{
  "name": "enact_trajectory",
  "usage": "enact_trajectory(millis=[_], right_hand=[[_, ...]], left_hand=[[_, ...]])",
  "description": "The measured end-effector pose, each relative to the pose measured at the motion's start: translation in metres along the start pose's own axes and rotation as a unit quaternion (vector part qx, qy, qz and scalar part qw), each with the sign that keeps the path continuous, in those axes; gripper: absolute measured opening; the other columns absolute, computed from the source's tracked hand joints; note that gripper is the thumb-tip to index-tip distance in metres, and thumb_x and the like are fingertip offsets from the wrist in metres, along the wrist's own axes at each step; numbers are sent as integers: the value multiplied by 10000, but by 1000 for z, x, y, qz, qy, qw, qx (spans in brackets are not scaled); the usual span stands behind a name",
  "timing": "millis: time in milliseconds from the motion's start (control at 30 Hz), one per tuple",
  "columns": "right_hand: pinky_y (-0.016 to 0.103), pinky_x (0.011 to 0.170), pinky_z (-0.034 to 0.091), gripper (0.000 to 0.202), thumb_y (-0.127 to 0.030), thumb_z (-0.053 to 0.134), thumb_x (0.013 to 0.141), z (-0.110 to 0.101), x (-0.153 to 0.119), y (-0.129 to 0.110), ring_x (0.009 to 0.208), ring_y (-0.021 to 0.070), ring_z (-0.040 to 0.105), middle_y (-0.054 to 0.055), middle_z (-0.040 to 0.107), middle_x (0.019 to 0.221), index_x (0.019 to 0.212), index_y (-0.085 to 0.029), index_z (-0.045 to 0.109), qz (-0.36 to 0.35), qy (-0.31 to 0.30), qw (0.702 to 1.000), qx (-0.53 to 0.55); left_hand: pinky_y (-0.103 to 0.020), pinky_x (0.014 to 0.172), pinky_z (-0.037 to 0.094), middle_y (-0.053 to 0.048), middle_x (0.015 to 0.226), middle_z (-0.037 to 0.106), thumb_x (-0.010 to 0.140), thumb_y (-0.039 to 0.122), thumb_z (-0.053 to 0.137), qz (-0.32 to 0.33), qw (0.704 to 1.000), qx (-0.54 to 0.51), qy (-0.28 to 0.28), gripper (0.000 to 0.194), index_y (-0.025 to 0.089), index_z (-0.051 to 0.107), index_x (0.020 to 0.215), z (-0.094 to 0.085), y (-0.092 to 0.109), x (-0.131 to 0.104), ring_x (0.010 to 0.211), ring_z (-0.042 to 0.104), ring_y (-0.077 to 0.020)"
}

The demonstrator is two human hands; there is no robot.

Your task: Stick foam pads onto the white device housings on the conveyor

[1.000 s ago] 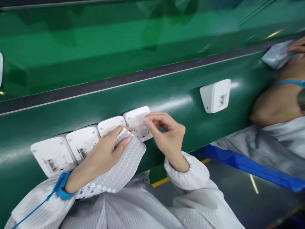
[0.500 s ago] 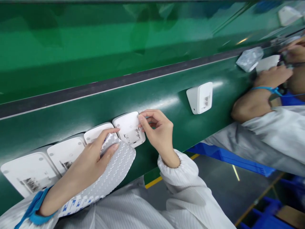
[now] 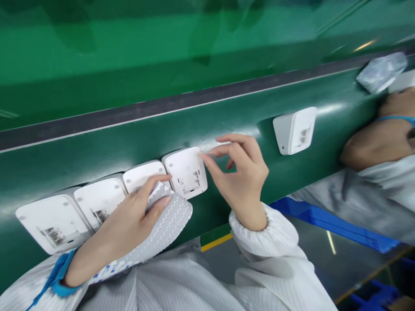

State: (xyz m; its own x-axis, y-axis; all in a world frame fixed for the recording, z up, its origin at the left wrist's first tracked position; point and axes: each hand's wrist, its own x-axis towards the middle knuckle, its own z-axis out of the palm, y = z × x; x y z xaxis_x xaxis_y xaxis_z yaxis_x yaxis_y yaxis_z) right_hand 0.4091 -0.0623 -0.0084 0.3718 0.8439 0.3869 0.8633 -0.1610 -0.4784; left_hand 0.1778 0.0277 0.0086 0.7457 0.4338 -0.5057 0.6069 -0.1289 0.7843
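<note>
The fingers [image 3: 158, 207] of the left hand [image 3: 119, 233] are closed, thumb against forefinger, on the top edge of a grey patterned sheet [image 3: 173, 216] that curves down toward the person's lap. The left forefinger's tip lies out over the neighbouring white box [image 3: 189, 166], the last in a row of four; whether it touches is hard to tell. The right hand [image 3: 244, 177] is partly open, its thumb and forefinger tips a narrow gap apart beside that box's upper right corner, the other fingers loosely bent. I see nothing in its grip, and cannot tell whether the thumb touches the corner.

The row stands close together on a green counter [image 3: 81, 162], printed faces up, with round grey spots near their corners. A separate box [image 3: 303, 131] sits alone to the right. A dark strip [image 3: 145, 111] with a pale edge runs along the counter's far side, and beyond it a glossy green surface [image 3: 129, 65] carries blurred reflections. At the far right lie a crumpled plastic bag [image 3: 379, 73] and a co-worker's arm [image 3: 376, 140]. Below the counter, a blue bar [image 3: 337, 224] crosses above a grey floor [image 3: 350, 263] near a yellow line [image 3: 216, 243].
</note>
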Motion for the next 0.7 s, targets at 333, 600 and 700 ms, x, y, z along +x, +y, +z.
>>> enact_trajectory(millis=[333, 600, 700], right_hand=[[667, 1195, 446, 261, -206, 763, 955, 47, -23, 0, 1305, 309, 668, 36, 750, 1287, 1183, -328, 723, -139, -10, 987, 84], [657, 1232, 386, 340, -201, 727, 973, 55, -28, 10, 1235, 265, 682, 3, 744, 1283, 1258, -386, 707, -161, -5, 985, 57], [663, 1232, 367, 377, -205, 702, 981, 53, -31, 20, 1263, 273, 669, -12, 724, 1336, 1294, -415, 692, -178, -10, 983, 40]], left_hand=[[-245, 504, 490, 12, 828, 743, 914, 517, 718, -102, 989, -109, 14, 266, 305, 678, 1070, -17, -21, -45, 631, 678, -211], [-230, 445, 484, 31, 690, 675, 737, 554, 866, -228, 943, -213, 113, 390, 308, 660, 960, -22, -47, -93, 520, 612, -175], [-222, 447, 473, 25, 726, 699, 740, 472, 887, -182, 951, -180, 175, 334, 286, 686, 930, -20, -52, -103, 524, 620, -161]])
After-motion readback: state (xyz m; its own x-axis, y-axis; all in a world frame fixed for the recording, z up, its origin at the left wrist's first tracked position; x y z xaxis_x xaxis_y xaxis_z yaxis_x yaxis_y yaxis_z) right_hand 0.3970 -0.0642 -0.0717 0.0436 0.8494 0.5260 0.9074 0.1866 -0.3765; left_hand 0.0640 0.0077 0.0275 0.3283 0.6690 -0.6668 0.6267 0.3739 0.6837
